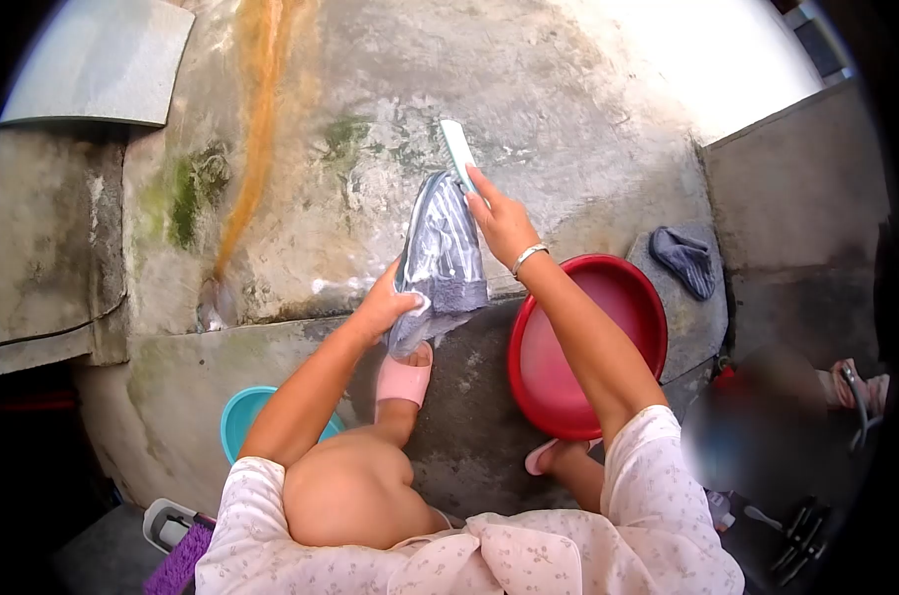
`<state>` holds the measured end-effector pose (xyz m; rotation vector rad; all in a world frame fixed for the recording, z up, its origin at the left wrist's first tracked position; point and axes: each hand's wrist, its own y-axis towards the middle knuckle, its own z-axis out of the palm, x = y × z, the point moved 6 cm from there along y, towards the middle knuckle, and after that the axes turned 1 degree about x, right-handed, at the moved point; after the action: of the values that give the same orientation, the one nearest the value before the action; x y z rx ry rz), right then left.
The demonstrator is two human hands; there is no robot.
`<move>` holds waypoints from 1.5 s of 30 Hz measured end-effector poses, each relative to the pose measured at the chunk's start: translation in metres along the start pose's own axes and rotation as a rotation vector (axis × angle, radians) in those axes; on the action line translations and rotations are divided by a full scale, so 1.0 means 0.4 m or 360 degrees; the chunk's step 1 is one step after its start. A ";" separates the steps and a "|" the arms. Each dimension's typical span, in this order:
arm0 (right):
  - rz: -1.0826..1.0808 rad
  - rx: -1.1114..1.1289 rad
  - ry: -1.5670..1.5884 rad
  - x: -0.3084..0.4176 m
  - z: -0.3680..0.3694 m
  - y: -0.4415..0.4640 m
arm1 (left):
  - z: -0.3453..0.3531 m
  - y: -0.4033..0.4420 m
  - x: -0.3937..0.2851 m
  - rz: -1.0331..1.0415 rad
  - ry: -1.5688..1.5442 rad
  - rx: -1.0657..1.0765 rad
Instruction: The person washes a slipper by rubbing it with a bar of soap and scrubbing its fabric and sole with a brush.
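My left hand [380, 305] is closed on the heel end of a grey striped slipper [442, 243] with a fuzzy lining. White suds streak its upper, and its toe points away from me. In my right hand [506, 230] is a pale green and white scrub brush [456, 145], bristles facing left, close by the slipper's toe. From this angle I cannot tell whether the bristles touch the fabric. A matching grey slipper [683, 260] lies on a stone slab to the right.
A red basin [658, 327] stands below my right forearm, and a turquoise basin [239, 416] is partly hidden behind my left arm. Ahead rises a stained concrete surface [568, 129]. A purple brush-like item [180, 563] sits at bottom left. My feet wear pink slippers [406, 377].
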<state>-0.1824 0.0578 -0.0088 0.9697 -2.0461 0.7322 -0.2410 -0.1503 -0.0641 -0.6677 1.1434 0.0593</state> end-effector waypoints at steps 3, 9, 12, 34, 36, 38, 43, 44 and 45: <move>-0.0243 -0.0167 -0.0063 0.079 0.041 -0.068 | -0.007 0.000 -0.016 -0.0036 -0.0113 -0.0024; 0.0026 0.0003 -0.0095 -0.054 0.054 -0.006 | -0.006 -0.035 -0.010 0.0043 -0.0414 -0.0001; -0.0072 -0.0016 -0.0156 -0.126 0.084 -0.050 | -0.033 -0.022 0.011 -0.0062 -0.0847 0.0107; -0.0092 0.0413 -0.0310 0.087 0.081 -0.226 | -0.051 0.039 -0.001 0.0115 -0.1498 0.0259; -0.0026 0.0466 -0.0374 0.081 0.085 -0.241 | -0.052 0.049 0.028 0.0024 -0.1478 0.0073; -0.0057 0.0351 -0.0406 0.034 0.091 -0.169 | -0.036 0.045 0.066 -0.0082 -0.1471 -0.0020; -0.0129 0.0212 -0.0004 0.037 0.131 -0.147 | -0.062 0.073 0.033 0.0073 -0.1443 -0.0037; -0.0071 0.0320 0.0038 0.048 0.131 -0.195 | -0.080 0.075 0.032 0.0035 -0.1454 -0.0150; -0.0012 0.0430 0.0079 0.069 0.123 -0.245 | -0.083 0.079 0.017 0.0100 -0.1456 -0.0169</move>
<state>-0.1331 -0.0433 0.0029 1.0958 -1.9320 1.0378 -0.2770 -0.1440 -0.0923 -0.5947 0.2776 0.4364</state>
